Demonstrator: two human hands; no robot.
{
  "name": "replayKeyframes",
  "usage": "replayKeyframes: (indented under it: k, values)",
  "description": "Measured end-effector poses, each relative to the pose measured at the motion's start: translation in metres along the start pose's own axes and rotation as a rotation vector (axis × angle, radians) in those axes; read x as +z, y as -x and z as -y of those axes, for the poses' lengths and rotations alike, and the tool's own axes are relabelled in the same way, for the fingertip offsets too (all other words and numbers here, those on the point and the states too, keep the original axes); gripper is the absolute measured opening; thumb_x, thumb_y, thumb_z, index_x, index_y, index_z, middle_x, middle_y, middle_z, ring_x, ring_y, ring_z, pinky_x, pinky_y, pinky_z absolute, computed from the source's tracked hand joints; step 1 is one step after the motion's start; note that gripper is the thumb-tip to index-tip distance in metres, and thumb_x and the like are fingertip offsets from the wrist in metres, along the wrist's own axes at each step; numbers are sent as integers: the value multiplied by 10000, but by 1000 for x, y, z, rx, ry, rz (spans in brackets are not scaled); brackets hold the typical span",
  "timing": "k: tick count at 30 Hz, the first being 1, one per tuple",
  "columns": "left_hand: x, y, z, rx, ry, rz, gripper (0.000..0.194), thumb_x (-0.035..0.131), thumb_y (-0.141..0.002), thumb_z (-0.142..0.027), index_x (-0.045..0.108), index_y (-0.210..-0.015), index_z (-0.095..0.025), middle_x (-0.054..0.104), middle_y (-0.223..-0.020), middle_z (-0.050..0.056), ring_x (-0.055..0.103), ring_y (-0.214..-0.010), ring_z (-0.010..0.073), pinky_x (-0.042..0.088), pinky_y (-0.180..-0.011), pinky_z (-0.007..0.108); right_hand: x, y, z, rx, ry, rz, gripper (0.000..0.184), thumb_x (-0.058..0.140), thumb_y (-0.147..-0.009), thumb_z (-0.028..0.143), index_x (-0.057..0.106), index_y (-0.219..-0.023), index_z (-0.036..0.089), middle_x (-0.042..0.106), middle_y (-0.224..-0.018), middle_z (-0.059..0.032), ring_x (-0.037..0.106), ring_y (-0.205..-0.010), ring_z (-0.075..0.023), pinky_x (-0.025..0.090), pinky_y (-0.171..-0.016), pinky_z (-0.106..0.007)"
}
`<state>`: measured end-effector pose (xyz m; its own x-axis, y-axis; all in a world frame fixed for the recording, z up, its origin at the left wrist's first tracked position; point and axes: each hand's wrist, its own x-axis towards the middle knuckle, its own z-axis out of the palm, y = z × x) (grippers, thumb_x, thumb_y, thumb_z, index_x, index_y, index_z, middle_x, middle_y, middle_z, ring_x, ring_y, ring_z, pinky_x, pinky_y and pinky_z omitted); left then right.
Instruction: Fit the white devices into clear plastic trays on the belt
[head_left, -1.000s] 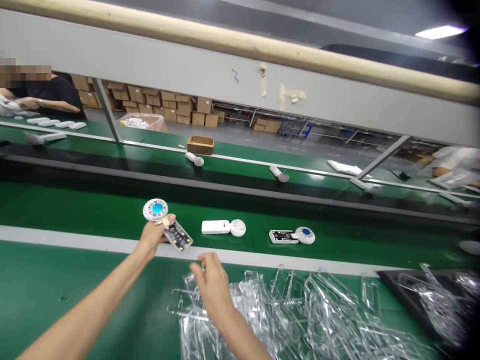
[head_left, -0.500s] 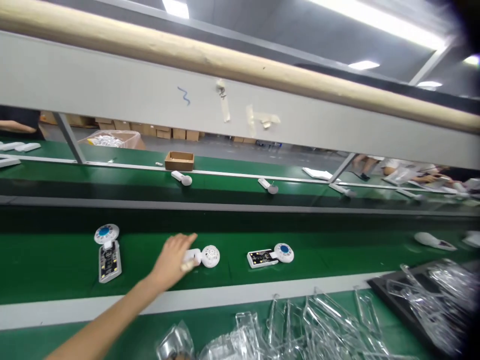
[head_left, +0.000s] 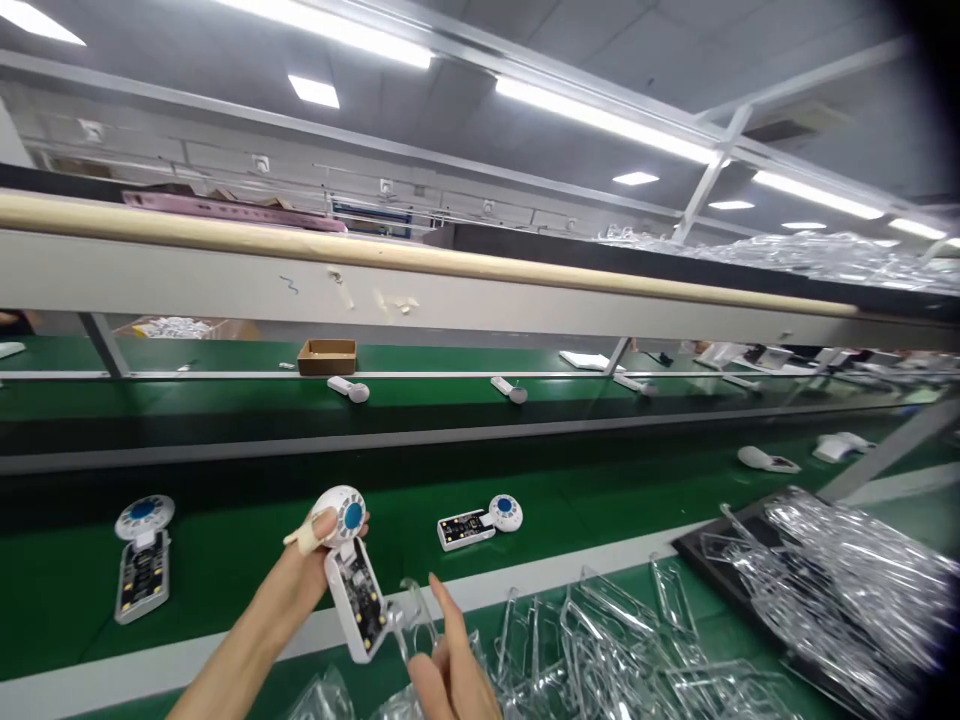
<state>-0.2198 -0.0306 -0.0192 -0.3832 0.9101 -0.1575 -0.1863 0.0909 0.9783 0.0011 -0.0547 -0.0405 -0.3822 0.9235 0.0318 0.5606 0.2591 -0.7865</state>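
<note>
My left hand (head_left: 289, 565) is shut on a white handheld fan (head_left: 354, 597), its round blue-centred head (head_left: 345, 516) up and its bare circuit board facing me. A tan plaster wraps one finger. My right hand (head_left: 450, 665) pinches a transparent plastic tray (head_left: 414, 618) close to the fan's lower end. Below it lies a heap of transparent plastic trays (head_left: 600, 650). On the green belt (head_left: 247, 610) lie two similar fans, one (head_left: 142, 555) left of my left hand and one (head_left: 478, 526) to its right.
A black tray (head_left: 750, 575) piled with transparent trays sits at the right. More fans lie further along the belt. Beyond a cream handrail (head_left: 420, 260), a second green belt carries a cardboard box (head_left: 326, 357) and several white fans.
The white fan on the belt is now in my left hand, turned with its board showing. My right hand has returned holding a transparent tray. The view has tilted upward.
</note>
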Motion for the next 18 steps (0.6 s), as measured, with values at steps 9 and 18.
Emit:
replayKeyframes:
  k: [9,18]
  values:
    - [27,89,-28,-217,815,21,365,705,-724,-341,651,-999,-107,700,-966,142,626,-991,289,511,-875,395,17,9,44,-261,214,-62,582,431,-895,459,223,-1432,375,509,-943,-64,602,-791,-256,508,-570,-326]
    - [35,104,-31,-79,682,0,442,714,-683,-449,658,-998,-144,698,-993,130,589,-1054,308,474,-907,399,-13,28,52,-121,144,276,686,408,-915,287,-17,-1437,420,561,-1063,-52,621,-814,-249,518,-656,-370]
